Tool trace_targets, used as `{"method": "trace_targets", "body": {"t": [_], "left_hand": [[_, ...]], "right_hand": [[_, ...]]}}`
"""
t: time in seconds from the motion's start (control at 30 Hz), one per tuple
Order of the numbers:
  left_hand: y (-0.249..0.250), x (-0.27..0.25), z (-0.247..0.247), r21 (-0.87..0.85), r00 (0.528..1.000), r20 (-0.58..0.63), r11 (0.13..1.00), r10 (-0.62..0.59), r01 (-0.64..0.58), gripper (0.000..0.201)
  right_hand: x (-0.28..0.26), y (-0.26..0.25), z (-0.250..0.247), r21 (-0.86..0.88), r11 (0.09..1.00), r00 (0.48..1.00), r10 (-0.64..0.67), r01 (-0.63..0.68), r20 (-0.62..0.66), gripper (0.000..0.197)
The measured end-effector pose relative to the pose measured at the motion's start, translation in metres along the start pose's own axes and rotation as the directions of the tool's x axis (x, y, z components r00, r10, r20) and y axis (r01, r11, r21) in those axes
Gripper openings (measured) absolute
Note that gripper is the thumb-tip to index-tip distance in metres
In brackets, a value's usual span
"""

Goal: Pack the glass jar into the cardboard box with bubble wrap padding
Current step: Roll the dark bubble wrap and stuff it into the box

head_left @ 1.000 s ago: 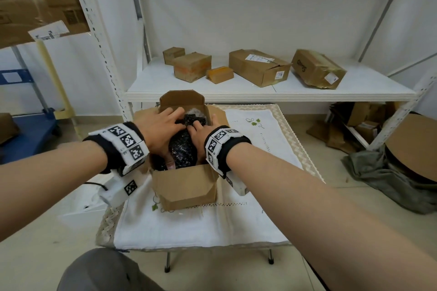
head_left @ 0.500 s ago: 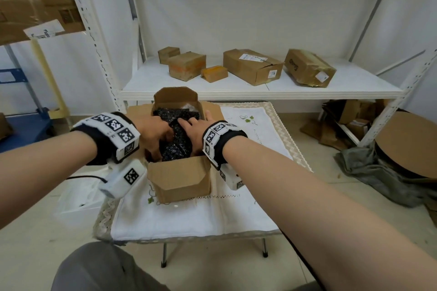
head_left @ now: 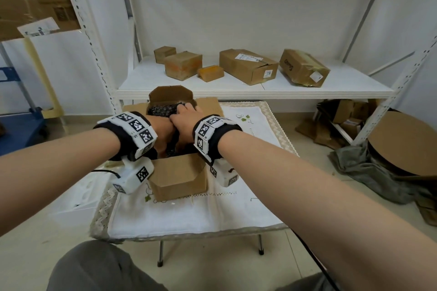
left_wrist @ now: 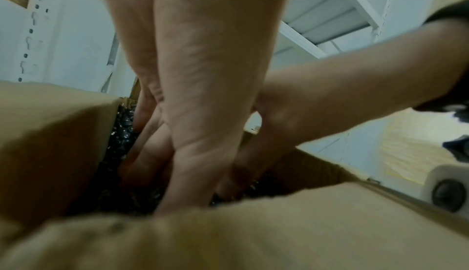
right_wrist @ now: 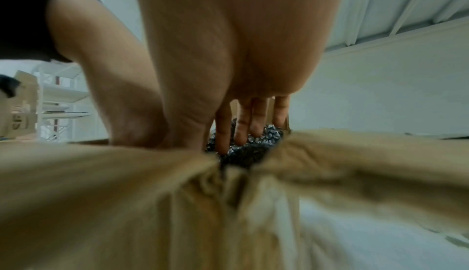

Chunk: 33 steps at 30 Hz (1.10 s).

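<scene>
An open cardboard box (head_left: 177, 176) stands on a white cloth, its flaps up. Black bubble wrap (head_left: 162, 110) fills it, and the glass jar is hidden beneath the wrap. My left hand (head_left: 163, 131) reaches down into the box's left side. In the left wrist view its fingers (left_wrist: 152, 154) point straight down beside the bubble wrap (left_wrist: 121, 134). My right hand (head_left: 185, 117) lies over the wrap toward the far side. In the right wrist view its straight fingers (right_wrist: 243, 126) press on the bubble wrap (right_wrist: 253, 147). The two hands touch each other inside the box.
The cloth covers a small folding table (head_left: 189, 217). Behind it a white shelf (head_left: 307, 87) carries several cardboard boxes (head_left: 248, 68). A white box (head_left: 78, 196) sits on the floor at left. A round cardboard piece (head_left: 402, 144) lies on grey fabric at right.
The black bubble-wrapped bundle stood above the box rim and now sits lower inside. Both hands went deeper into the box, and my right hand slid toward the far side.
</scene>
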State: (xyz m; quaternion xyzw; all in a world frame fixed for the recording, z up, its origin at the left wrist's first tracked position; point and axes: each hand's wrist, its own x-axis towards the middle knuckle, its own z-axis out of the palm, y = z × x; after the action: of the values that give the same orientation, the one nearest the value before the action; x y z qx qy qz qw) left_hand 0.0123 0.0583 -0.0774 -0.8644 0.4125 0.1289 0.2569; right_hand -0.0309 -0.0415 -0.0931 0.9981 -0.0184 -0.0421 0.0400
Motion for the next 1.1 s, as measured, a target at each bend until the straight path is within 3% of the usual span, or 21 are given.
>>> {"method": "trace_targets", "body": {"t": [0.1,0.23,0.37,0.53,0.63,0.7,0.8,0.87,0.93,1.0,1.1], "left_hand": [[0.001,-0.001,0.0,-0.004,0.999,0.016,0.999,-0.049,0.049,0.054],[-0.004,-0.005,-0.001,-0.044,0.997,-0.08,0.999,-0.004,0.001,0.057],[-0.003,-0.005,0.001,0.0,0.992,-0.121,1.0,0.024,-0.024,0.052],[0.003,-0.002,0.004,0.094,0.985,-0.16,0.995,0.06,-0.046,0.035],[0.001,-0.005,0.005,0.095,0.982,-0.178,0.995,0.061,-0.045,0.034],[-0.002,-0.007,0.005,0.064,0.979,-0.193,0.997,0.061,-0.049,0.04],[-0.008,-0.01,0.002,0.008,0.989,-0.133,0.998,0.058,-0.057,0.046],[-0.008,-0.013,0.003,-0.004,0.992,-0.121,0.999,0.043,-0.044,0.048],[-0.006,-0.015,0.002,-0.004,0.991,-0.126,0.999,0.043,-0.044,0.049],[-0.005,-0.014,0.004,-0.01,0.991,-0.127,0.999,0.048,-0.05,0.05],[-0.007,-0.011,0.004,-0.014,0.989,-0.131,0.998,0.062,-0.065,0.05]], "right_hand": [[0.003,-0.007,-0.012,0.145,0.988,0.99,0.023,-0.043,0.136,0.045],[0.006,-0.001,-0.011,0.321,0.945,0.973,-0.008,-0.068,0.229,0.051],[0.004,0.006,-0.016,0.339,0.939,0.933,-0.074,-0.054,0.353,0.036],[0.007,0.004,-0.01,0.279,0.959,0.884,-0.08,-0.059,0.461,0.041],[0.0,0.002,-0.015,0.307,0.948,0.859,-0.087,-0.084,0.504,0.034],[-0.006,0.002,-0.02,0.334,0.939,0.88,-0.093,-0.078,0.465,0.022],[-0.013,0.003,-0.027,0.352,0.935,0.961,-0.05,-0.052,0.272,0.008],[-0.015,0.008,-0.032,0.387,0.921,0.996,0.014,-0.049,0.093,0.012],[-0.013,0.012,-0.036,0.348,0.937,0.997,0.051,-0.027,-0.059,0.024],[-0.006,0.014,-0.038,0.342,0.94,0.996,0.049,-0.022,-0.071,0.035],[0.004,0.014,-0.033,0.218,0.973,0.997,0.069,-0.074,0.033,0.037]]}}
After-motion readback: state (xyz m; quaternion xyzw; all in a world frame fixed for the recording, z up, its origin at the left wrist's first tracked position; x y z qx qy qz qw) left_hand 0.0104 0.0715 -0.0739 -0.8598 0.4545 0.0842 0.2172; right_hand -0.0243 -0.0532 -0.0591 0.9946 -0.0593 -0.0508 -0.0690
